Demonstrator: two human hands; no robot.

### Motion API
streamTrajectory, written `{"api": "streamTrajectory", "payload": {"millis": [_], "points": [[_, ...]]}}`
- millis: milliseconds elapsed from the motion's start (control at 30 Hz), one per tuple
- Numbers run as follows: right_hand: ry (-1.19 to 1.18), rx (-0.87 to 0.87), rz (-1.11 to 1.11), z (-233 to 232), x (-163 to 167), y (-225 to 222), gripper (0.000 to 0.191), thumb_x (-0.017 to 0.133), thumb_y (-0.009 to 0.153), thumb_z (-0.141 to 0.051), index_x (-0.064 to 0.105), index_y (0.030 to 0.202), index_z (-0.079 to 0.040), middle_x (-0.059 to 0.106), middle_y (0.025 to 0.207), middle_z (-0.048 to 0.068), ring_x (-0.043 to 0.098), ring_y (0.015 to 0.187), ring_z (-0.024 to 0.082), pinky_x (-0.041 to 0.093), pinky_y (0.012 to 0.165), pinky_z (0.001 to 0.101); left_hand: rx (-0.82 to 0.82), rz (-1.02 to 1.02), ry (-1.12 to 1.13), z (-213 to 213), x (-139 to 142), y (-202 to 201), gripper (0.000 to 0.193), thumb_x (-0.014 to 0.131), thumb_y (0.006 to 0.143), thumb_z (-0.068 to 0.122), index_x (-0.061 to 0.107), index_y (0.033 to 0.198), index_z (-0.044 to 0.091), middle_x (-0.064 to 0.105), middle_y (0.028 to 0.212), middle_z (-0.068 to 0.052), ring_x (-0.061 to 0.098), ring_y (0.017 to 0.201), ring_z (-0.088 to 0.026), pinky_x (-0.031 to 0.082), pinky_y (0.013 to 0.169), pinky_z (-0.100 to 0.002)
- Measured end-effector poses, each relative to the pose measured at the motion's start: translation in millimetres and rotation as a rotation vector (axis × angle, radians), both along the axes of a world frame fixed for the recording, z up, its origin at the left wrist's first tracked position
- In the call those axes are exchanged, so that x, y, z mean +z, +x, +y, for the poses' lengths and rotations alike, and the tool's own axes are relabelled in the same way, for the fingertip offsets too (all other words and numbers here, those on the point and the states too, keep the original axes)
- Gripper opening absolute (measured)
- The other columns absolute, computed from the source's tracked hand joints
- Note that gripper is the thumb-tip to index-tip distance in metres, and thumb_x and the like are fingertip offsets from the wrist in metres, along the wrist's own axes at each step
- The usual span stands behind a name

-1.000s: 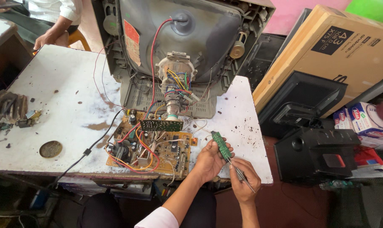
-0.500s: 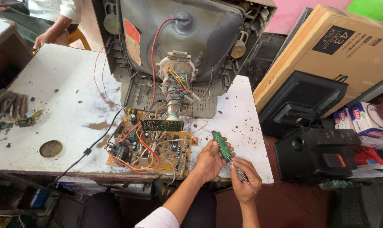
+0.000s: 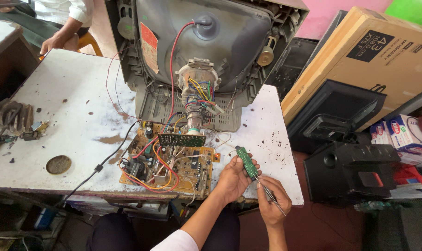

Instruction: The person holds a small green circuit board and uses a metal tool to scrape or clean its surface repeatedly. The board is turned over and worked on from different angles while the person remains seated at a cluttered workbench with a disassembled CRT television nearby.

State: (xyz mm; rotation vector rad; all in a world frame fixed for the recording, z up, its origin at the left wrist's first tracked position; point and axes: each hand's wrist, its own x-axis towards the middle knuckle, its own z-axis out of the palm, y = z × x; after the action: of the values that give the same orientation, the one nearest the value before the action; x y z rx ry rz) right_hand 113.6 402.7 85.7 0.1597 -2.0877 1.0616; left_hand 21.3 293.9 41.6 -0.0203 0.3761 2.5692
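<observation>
My left hand (image 3: 231, 177) grips a narrow green circuit board strip (image 3: 246, 161), held tilted over the table's right front corner. My right hand (image 3: 273, 201) holds thin metal tweezers (image 3: 268, 194) whose tip touches the lower end of the strip. Just left of my hands lies a large yellow-brown circuit board (image 3: 174, 165) with red, orange and yellow wires. Behind it stands an opened tube television (image 3: 202, 56), its glass tube neck and wire bundle facing me.
The worn white table (image 3: 62, 121) carries a round rusty lid (image 3: 58, 164), a black cable and some metal parts at the left edge. Another person's hand (image 3: 50, 44) rests at the far left. A cardboard box (image 3: 373, 60), black monitors and a speaker crowd the right.
</observation>
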Motion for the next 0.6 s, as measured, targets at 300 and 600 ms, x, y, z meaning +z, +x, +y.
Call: {"api": "streamTrajectory", "payload": {"millis": [300,600], "points": [[0.013,-0.018,-0.010,2.1,-0.4,2.4,0.017,0.075,0.086,-0.001,0.075,0.103,-0.001,0.077,0.104,0.015,0.075,0.099,0.023,0.060,0.085,0.0314,-0.014,-0.026,-0.021,0.6,3.6,0.8,0.033,0.039,0.110,0.029,0.054,0.127,0.006,0.064,0.114,-0.013,0.064,0.107,-0.027,0.054,0.102,-0.047],[0.009,0.006,0.003,-5.2,6.5,-0.1,0.016,0.074,0.087,0.000,0.075,0.103,0.000,0.076,0.106,0.015,0.075,0.101,0.024,0.059,0.087,0.0324,-0.001,-0.001,0.022,-0.4,-2.7,-2.5,0.033,0.039,0.111,0.030,0.054,0.127,0.005,0.064,0.114,-0.014,0.064,0.106,-0.028,0.054,0.100,-0.048]]}}
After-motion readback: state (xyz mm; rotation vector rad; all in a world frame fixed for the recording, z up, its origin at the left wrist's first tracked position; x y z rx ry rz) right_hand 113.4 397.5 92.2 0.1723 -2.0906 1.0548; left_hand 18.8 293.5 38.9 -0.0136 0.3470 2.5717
